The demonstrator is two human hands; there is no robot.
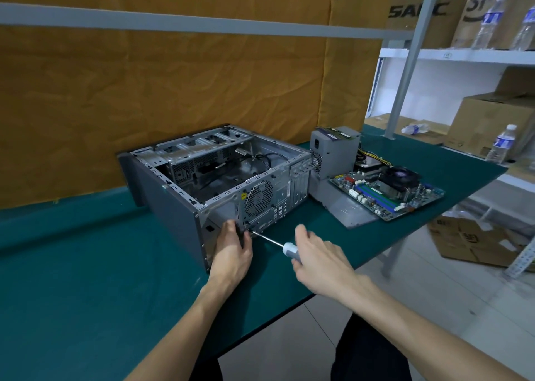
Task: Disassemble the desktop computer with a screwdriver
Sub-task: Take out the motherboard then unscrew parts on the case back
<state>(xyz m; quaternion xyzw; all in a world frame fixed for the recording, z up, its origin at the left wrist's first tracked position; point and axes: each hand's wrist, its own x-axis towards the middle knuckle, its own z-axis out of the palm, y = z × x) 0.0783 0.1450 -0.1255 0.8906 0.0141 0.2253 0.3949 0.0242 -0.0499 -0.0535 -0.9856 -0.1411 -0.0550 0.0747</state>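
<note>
A grey computer case (173,207) lies on its side on the green table (86,265), its open side up and its rear panel facing me. My right hand (318,260) grips the pale handle of a screwdriver (290,250); the shaft runs left to a point low on the rear panel, below the round fan grille (258,197). My left hand (233,250) rests against the lower rear corner of the case, fingers curled at the panel beside the screwdriver tip. Whether it pinches something small I cannot tell.
Removed parts lie to the right of the case: a grey power supply (335,152), a motherboard with a black cooler fan (388,191) and a flat grey panel (347,210). Shelves with cardboard boxes and water bottles (502,144) stand at the right. Brown paper covers the wall behind.
</note>
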